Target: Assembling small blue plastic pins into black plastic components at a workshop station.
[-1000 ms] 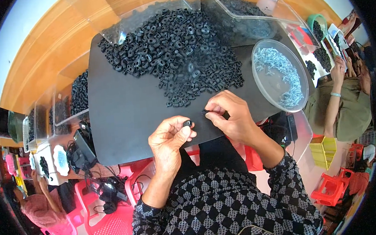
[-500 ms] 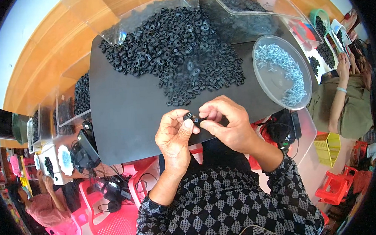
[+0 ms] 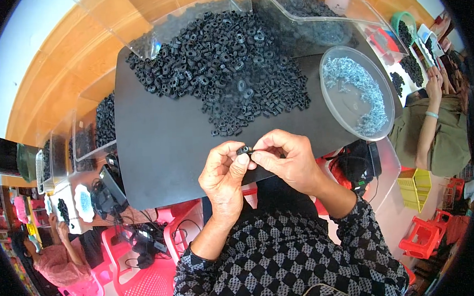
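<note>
Here's the dark table (image 3: 157,157), a heap (image 3: 205,58) of small black parts sprawling from its far edge toward the middle, and a clear tray (image 3: 351,105) of silvery-blue bits (image 3: 371,98) over at the right edge. Down above the near edge, the left hand (image 3: 222,173) has one black part (image 3: 243,150) pinched between thumb and fingers! And right beside it, the right hand (image 3: 287,159), fingertips bunched at the part's right side, though whether they grip anything I can't tell.
</note>
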Available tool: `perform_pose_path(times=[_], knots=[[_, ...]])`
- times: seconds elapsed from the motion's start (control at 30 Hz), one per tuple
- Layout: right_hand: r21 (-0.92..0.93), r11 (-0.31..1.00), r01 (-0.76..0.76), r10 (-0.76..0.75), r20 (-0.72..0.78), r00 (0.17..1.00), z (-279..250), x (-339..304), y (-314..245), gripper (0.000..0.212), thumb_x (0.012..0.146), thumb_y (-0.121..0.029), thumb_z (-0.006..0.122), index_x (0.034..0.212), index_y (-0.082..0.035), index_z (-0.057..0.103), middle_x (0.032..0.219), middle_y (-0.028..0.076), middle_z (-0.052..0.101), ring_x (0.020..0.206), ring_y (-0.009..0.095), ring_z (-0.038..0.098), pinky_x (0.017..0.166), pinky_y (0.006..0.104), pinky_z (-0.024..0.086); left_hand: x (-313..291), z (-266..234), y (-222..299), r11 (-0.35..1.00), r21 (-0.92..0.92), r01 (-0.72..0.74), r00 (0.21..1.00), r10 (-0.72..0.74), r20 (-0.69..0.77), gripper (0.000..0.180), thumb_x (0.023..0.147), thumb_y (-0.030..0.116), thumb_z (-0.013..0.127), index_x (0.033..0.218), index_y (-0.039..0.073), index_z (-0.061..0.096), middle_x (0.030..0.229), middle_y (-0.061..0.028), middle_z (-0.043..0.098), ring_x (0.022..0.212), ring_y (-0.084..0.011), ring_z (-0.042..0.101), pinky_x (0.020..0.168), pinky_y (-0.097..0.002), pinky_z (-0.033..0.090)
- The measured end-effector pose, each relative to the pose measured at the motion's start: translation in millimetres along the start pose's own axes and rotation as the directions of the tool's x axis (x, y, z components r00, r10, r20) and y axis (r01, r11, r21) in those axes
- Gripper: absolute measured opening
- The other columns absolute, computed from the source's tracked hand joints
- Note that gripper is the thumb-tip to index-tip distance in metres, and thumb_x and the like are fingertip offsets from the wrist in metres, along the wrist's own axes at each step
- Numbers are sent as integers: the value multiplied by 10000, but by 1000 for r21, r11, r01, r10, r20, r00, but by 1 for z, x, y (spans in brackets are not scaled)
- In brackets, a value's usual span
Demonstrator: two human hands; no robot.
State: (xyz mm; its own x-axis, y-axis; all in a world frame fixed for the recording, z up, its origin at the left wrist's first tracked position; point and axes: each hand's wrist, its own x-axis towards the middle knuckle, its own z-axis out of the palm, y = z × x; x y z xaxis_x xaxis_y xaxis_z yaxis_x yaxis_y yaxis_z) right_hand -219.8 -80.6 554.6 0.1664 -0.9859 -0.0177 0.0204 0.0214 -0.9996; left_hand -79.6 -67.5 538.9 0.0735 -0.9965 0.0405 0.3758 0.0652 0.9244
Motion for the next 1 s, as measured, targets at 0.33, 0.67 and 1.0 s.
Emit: perform_pose_path(times=[0.33, 0.67, 1.0], knots=[[-116, 993, -7, 14, 65, 998, -18, 9, -22, 93, 801, -58, 669, 820, 1, 599, 714, -6, 613, 650, 31, 546, 569, 197, 450, 1, -3, 8, 989, -25, 143, 987, -141, 72, 188, 834, 24, 630, 999, -59, 592, 861, -115, 634, 650, -163, 601, 636, -261, 501], [-127, 989, -74, 99, 201, 975, -22, 15, -26, 54, 788, -9, 653, 803, 10, 604, 721, -25, 581, 660, 25, 510, 560, 192, 403, 0, -15, 12, 975, 115, 188, 959, -208, 194, 210, 875, 44, 597, 1063, -51, 593, 886, -98, 645, 694, -118, 601, 653, -227, 514], [-205, 977, -58, 105, 225, 969, -19, 16, -27, 58, 792, 1, 640, 794, 12, 582, 705, -22, 573, 646, 26, 510, 555, 197, 411, -2, -13, 12, 974, 87, 211, 959, -223, 174, 190, 845, 29, 619, 1010, -64, 611, 835, -103, 643, 639, -134, 591, 616, -240, 494]])
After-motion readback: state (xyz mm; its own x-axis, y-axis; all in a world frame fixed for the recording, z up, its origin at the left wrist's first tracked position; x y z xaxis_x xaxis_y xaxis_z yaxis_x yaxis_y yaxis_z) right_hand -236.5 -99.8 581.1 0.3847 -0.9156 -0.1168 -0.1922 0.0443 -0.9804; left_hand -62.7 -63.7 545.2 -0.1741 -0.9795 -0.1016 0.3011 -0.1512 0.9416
